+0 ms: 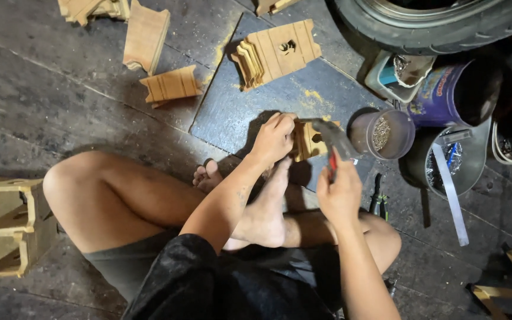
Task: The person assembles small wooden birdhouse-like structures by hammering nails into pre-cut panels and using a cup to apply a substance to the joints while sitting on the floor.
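Nearest the camera is the person's dark shirt [208, 284], with dark shorts [127, 264] below it and both bare legs folded on the floor [42, 89], which is dark, worn and dusted with sawdust. The left knee [69, 181] sticks out to the left, and one bare foot [265, 210] lies across the lap with its toes toward the work. The left hand [275, 137] is closed over the near edge of a small wooden piece [308, 140], pinning it down on a dark flat board [250, 112] that lies on the floor. The right hand [340, 192] is clenched round the red handle of a hammer [334, 141] — its metal head hangs just above the wooden piece, close to the left hand's fingers. Just right of the hammer stands a clear plastic cup [383, 133] holding small nails, and beyond it a purple tin [442, 95] and a grey bucket [445, 157] with a metal ruler [450, 192] leaning out of it. Farther back on the board sits a stack of cut wooden pieces [277, 52] — more of them lie loose on the floor to the left [171, 85], [146, 35]. A tyre [440, 21] fills the top right corner. At the left edge stand pale wooden frames [7, 228].
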